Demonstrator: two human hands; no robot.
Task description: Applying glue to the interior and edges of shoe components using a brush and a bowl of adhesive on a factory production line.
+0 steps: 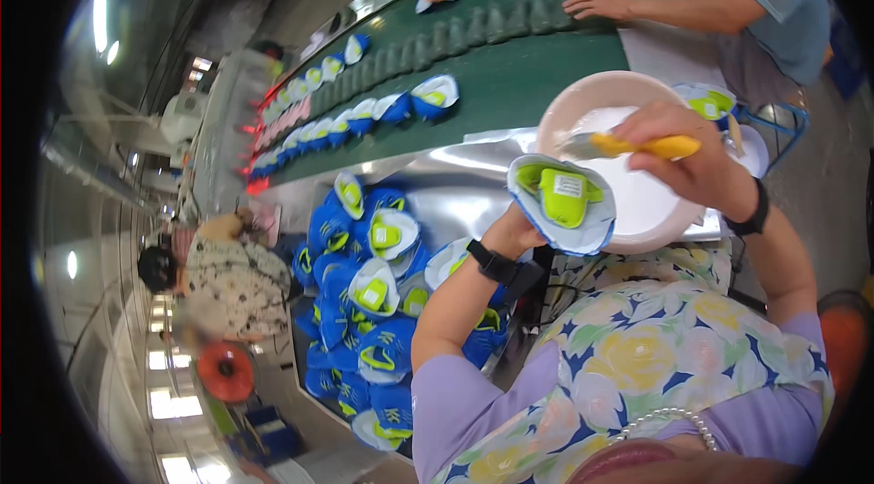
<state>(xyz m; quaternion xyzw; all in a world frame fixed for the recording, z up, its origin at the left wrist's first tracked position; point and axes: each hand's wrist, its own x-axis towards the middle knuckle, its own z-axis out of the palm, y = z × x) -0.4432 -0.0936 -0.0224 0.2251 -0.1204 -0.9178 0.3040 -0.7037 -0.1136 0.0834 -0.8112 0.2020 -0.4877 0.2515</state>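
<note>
My left hand (517, 231) grips a blue shoe upper (595, 234) from below. Its pale underside edge and lime-green lining, with a white label, face up. In my right hand (685, 149) is a brush (672, 148) with a yellow handle, fingers wrapped round it. The brush head points left, just above the upper and over a pale pink basin (552, 120). White liquid (648, 203) lies in the basin. My left fingers are mostly hidden behind the upper.
A heap of blue shoe uppers (382, 352) lies to my left in a metal-edged tray. Beyond runs a green conveyor belt (510, 88) with rows of uppers and dark shoe-shaped forms (455, 33). Co-workers' hands (596, 5) reach onto it. Another upper (708, 103) sits right of the basin.
</note>
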